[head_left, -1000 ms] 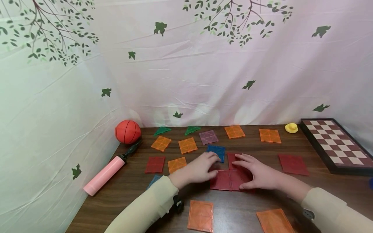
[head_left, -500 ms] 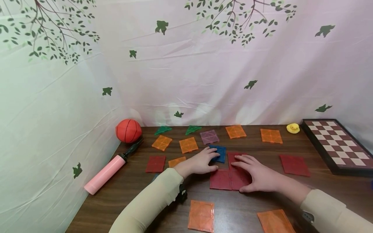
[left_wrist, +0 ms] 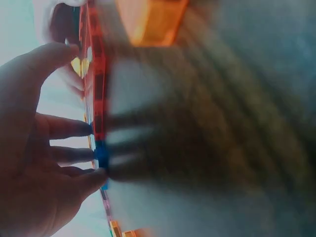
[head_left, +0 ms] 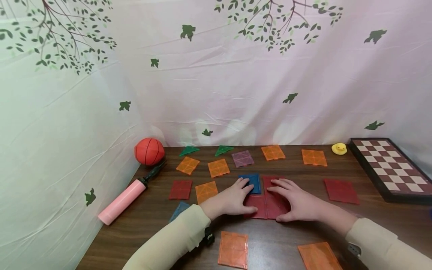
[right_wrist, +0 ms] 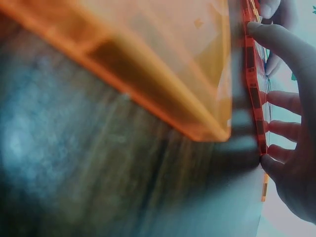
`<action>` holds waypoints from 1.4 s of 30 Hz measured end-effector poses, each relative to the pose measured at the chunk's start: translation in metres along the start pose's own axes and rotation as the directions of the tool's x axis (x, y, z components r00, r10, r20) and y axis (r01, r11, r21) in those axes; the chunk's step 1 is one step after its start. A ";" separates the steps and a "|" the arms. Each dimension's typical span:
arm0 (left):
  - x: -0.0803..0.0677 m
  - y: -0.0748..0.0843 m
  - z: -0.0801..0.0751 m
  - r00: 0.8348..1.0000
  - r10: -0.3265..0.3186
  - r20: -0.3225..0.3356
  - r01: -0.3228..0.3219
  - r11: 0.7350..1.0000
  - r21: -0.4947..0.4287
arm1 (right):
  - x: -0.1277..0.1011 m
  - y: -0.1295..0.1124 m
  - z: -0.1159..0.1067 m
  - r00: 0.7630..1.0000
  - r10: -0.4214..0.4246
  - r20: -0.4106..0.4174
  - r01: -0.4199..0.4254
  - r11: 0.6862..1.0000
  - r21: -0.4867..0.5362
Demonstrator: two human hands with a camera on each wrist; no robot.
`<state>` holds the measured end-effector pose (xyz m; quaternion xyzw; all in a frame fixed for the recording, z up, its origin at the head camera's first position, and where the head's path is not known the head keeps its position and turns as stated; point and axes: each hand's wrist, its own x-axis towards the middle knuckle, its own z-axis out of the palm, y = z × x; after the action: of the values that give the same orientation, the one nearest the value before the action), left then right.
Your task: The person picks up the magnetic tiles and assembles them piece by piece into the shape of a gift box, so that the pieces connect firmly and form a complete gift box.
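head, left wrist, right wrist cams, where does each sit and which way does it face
Head: worn on the head, looking forward and down at the table; shows both sleeves, the left hand and right hand on the red tiles.
Left wrist: low by the tabletop, looking along it; shows left fingers against tile edges.
Right wrist: low, behind an orange tile; shows right fingers.
Shared: all views show the red tiles' edge; both wrist views catch the other hand's fingers.
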<state>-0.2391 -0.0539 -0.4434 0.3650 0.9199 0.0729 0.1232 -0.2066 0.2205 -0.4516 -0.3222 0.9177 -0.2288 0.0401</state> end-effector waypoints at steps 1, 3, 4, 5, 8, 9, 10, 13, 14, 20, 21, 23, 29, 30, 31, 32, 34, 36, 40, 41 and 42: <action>-0.001 0.001 0.000 1.000 0.005 0.006 -0.005 1.000 0.010 | 0.000 0.000 0.000 1.000 0.001 0.001 -0.001 1.000 0.000; -0.001 0.004 0.002 1.000 0.017 0.015 -0.018 0.999 0.033 | 0.000 0.001 0.001 1.000 0.003 0.002 -0.003 1.000 0.000; -0.001 0.006 0.002 1.000 0.020 0.020 -0.021 0.999 0.045 | 0.000 0.001 0.001 1.000 0.003 0.002 -0.003 1.000 0.001; -0.001 0.007 0.003 0.999 0.024 0.027 -0.025 0.998 0.058 | 0.000 0.001 0.001 1.000 0.003 0.001 -0.003 1.000 0.002; 0.000 0.011 0.005 0.999 0.031 0.036 -0.034 0.994 0.103 | 0.001 0.002 0.003 1.000 -0.002 0.004 0.002 1.000 0.004; 0.000 0.012 0.005 0.999 0.033 0.036 -0.037 0.992 0.119 | 0.001 0.002 0.003 1.000 -0.002 0.005 0.002 1.000 0.003; 0.001 0.013 0.006 0.999 0.036 0.033 -0.040 0.990 0.135 | 0.001 0.003 0.004 1.000 -0.002 0.004 0.002 1.000 0.005; 0.003 0.015 0.007 0.999 0.047 0.022 -0.050 0.983 0.178 | 0.002 0.003 0.005 1.000 -0.005 0.005 0.005 1.000 0.008; 0.003 0.015 0.007 0.999 0.050 0.018 -0.052 0.981 0.188 | 0.002 0.004 0.005 1.000 -0.005 0.005 0.005 1.000 0.010; 0.002 0.016 0.007 0.999 0.040 0.008 -0.041 0.978 0.206 | 0.002 0.005 0.003 1.000 -0.015 0.002 0.015 1.000 0.014; 0.001 0.016 0.006 0.999 0.038 0.007 -0.039 0.979 0.201 | 0.001 0.005 0.002 1.000 -0.010 -0.005 0.010 1.000 0.013; 0.000 0.015 0.006 0.999 0.044 0.006 -0.044 0.981 0.188 | 0.000 0.005 -0.003 1.000 0.007 -0.030 -0.007 1.000 0.007; -0.003 0.016 0.006 0.997 0.078 0.018 -0.080 0.984 0.160 | -0.014 0.015 -0.026 0.986 0.117 -0.116 -0.118 0.993 0.001; -0.002 0.016 0.005 0.996 0.083 0.019 -0.085 0.983 0.160 | -0.019 0.020 -0.030 0.984 0.129 -0.127 -0.130 0.991 -0.003; -0.002 0.016 0.005 0.996 0.089 0.020 -0.091 0.983 0.158 | -0.024 0.026 -0.034 0.980 0.145 -0.137 -0.147 0.989 -0.005; -0.002 0.017 0.004 0.995 0.095 0.022 -0.097 0.983 0.158 | -0.030 0.031 -0.038 0.977 0.159 -0.144 -0.161 0.987 -0.007; 0.000 0.018 0.004 0.994 0.109 0.032 -0.112 0.981 0.155 | -0.042 0.044 -0.045 0.970 0.188 -0.153 -0.193 0.981 -0.016; 0.001 0.019 0.004 0.992 0.121 0.043 -0.126 0.981 0.151 | -0.056 0.057 -0.051 0.961 0.233 -0.149 -0.239 0.971 -0.026; 0.004 0.020 0.006 0.990 0.130 0.056 -0.137 0.979 0.154 | -0.081 0.080 -0.057 0.944 0.300 -0.139 -0.309 0.950 -0.053; 0.004 0.020 0.006 0.990 0.129 0.055 -0.137 0.978 0.160 | -0.086 0.084 -0.057 0.943 0.306 -0.134 -0.316 0.947 -0.060; 0.005 0.021 0.005 0.990 0.127 0.054 -0.134 0.977 0.166 | -0.089 0.088 -0.058 0.942 0.309 -0.129 -0.319 0.946 -0.065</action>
<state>-0.2273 -0.0355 -0.4448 0.4354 0.8939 -0.0052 0.1065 -0.1993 0.3577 -0.4455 -0.1591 0.9670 -0.1987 0.0085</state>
